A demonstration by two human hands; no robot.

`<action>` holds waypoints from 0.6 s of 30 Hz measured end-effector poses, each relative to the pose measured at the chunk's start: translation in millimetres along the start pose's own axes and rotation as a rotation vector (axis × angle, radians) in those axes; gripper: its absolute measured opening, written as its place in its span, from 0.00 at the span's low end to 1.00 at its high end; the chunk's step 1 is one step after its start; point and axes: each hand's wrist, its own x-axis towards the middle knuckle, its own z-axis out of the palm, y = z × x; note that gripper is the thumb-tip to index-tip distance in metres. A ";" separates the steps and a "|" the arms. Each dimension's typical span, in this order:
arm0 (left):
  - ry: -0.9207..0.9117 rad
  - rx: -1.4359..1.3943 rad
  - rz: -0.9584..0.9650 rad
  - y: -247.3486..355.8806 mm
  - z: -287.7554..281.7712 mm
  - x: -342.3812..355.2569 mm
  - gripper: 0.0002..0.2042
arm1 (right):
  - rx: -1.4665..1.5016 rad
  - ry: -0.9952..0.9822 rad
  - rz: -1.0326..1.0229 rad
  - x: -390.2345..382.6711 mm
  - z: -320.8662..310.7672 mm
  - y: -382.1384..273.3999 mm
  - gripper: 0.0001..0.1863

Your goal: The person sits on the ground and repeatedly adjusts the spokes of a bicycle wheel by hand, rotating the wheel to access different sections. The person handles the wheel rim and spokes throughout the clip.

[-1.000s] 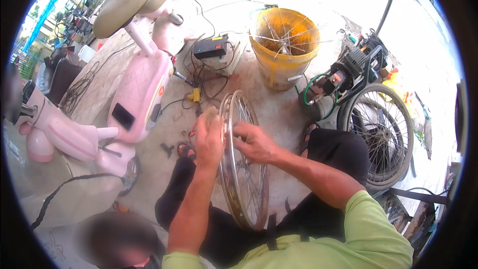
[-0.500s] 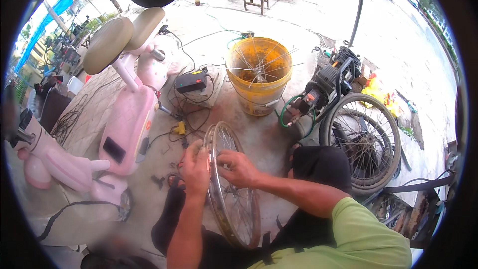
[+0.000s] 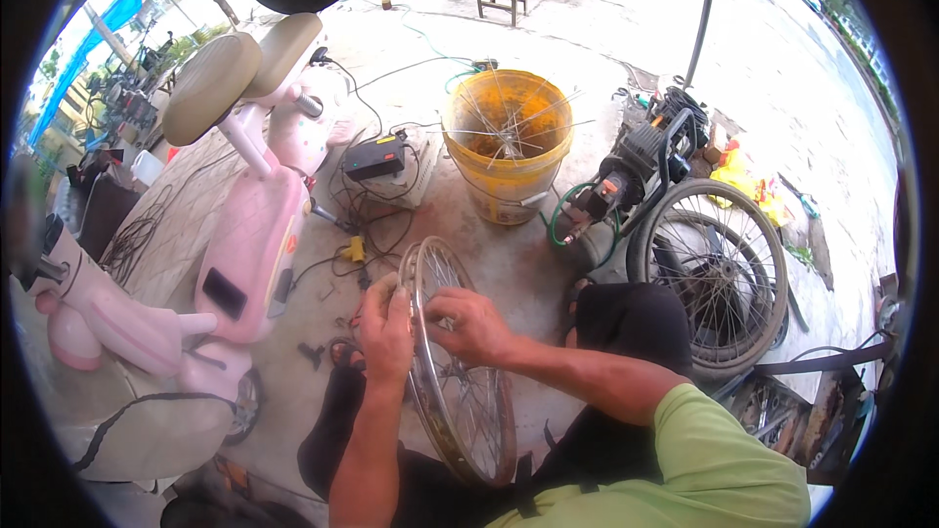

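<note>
On the concrete floor [image 3: 606, 68] in front of me, I hold a shiny metal wheel rim [image 3: 460, 372] standing up on its edge between my knees. My left hand [image 3: 386, 332] wraps around the top left of the rim, fingers [image 3: 383, 298] closed tight on it. My right hand [image 3: 469, 325] sits on the other side, near the top, with its fingers curled on the rim where a thin spoke [image 3: 440, 288] meets it. I cannot tell if I pinch the spoke or just the rim.

The rim already has many spokes in it, and they look like they go all the way round. So I think most of the work is done. What is left looks like small work on the spokes, one by one. No tyre is on this rim.

Past the rim stands a yellow bucket [image 3: 507, 171] with more spokes poking out of it. To my right a bigger wheel [image 3: 719, 279] with a black tyre leans near a small machine [image 3: 636, 176]. To my left is a pink scooter [image 3: 254, 225], and a black box [image 3: 374, 156] with wires lies on the floor.
</note>
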 end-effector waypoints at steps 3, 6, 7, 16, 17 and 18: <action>-0.005 0.012 0.021 -3.8 -2.7 1.6 0.19 | 0.007 0.000 0.013 -0.3 -0.4 -3.3 0.09; 0.000 0.005 0.012 -7.9 -5.3 4.3 0.19 | 0.037 -0.041 -0.012 1.2 -0.9 -1.8 0.10; 0.006 -0.001 0.002 -8.4 -5.7 4.9 0.19 | 0.073 -0.069 -0.019 3.6 -3.4 -0.2 0.10; 0.000 0.015 0.004 -5.9 -3.8 1.1 0.19 | -0.002 -0.030 -0.053 -0.2 -0.8 1.3 0.09; -0.002 0.027 0.001 -6.5 -5.3 1.3 0.19 | -0.015 0.004 -0.074 -0.6 0.5 -0.2 0.08; -0.003 0.019 0.015 -6.2 -4.6 1.2 0.19 | -0.030 0.038 -0.095 -0.9 0.8 -0.8 0.08</action>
